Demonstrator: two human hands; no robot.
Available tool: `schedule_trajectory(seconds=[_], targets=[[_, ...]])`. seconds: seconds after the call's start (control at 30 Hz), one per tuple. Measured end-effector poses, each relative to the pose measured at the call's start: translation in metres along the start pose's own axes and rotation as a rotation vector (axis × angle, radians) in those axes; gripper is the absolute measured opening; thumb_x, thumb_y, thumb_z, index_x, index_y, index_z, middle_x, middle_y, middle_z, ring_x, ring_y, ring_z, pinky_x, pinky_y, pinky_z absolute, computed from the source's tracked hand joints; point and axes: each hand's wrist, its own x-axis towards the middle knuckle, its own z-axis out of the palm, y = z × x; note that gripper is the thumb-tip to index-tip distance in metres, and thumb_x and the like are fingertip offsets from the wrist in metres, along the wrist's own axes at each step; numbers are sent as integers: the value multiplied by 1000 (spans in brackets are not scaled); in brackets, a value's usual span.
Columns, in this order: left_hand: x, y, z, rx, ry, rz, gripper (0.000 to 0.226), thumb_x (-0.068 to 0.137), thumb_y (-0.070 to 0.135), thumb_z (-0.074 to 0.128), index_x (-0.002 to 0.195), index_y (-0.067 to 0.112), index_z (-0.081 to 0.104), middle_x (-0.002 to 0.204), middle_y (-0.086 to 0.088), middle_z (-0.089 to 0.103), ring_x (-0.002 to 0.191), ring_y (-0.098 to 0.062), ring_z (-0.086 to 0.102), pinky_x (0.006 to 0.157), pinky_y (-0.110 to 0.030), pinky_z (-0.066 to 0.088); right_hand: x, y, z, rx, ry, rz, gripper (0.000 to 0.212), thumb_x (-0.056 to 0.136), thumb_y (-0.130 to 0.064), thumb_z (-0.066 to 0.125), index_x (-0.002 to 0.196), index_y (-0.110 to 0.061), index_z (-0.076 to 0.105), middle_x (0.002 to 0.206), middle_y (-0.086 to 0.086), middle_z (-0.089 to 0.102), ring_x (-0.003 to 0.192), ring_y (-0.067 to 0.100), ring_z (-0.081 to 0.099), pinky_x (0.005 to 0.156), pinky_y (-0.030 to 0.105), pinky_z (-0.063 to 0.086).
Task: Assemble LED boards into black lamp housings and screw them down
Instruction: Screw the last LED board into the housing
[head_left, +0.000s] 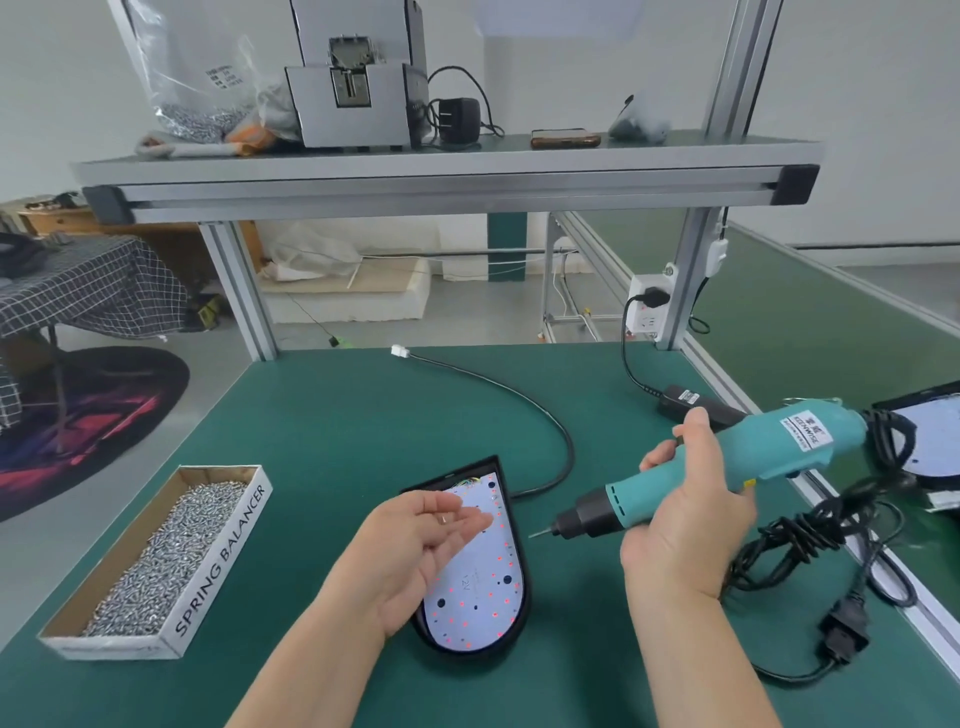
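Observation:
A black lamp housing (523, 592) lies on the green table with a white LED board (483, 597) seated in it, red dots across the board. My left hand (415, 545) hovers palm-up over the board's upper half, fingers relaxed, with a small screw (444, 518) lying on the fingers. My right hand (685, 519) grips a teal electric screwdriver (727, 462) held above the table, its bit (540, 532) pointing left toward the housing's right edge.
A cardboard box (218, 571) marked SPRING BALANCER, full of screws, sits at the left. The housing's black cable (519, 395) curves toward the back. The screwdriver's coiled cord and plug (841, 571) lie at the right, beside another housing (924, 447). A shelf frame stands behind.

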Motion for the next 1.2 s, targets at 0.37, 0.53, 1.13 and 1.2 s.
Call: schedule_trajectory(seconds=[0.37, 0.53, 1.13, 1.2], targets=[[-12, -19, -14, 64, 11, 1, 12, 96, 0, 61, 101, -10, 62, 76, -19, 72, 66, -20, 74, 56, -17, 56, -25, 8, 9, 6, -26, 40, 22, 88, -24, 75, 87, -17, 54, 58, -11, 58, 52, 9, 52, 50, 19, 46], [-18, -20, -10, 149, 9, -63, 30, 72, 32, 77, 79, 4, 65, 54, -3, 53, 35, -6, 36, 31, -15, 27, -33, 4, 13, 17, -40, 25, 21, 90, -22, 72, 85, -18, 52, 57, -12, 59, 51, 7, 52, 49, 19, 46], [-27, -25, -16, -149, -91, -161, 13, 87, -15, 59, 85, -12, 72, 78, -23, 69, 64, -20, 72, 51, -18, 56, -41, 3, 14, 7, -69, 15, 20, 91, -22, 72, 82, -18, 54, 57, -11, 56, 52, 9, 51, 53, 18, 46], [-29, -25, -13, -131, -105, -161, 10, 76, -10, 66, 77, -8, 76, 77, -21, 69, 63, -20, 72, 51, -18, 56, -41, 2, 14, 4, -68, 12, 20, 91, -21, 72, 81, -18, 54, 57, -11, 56, 52, 9, 51, 53, 19, 47]])
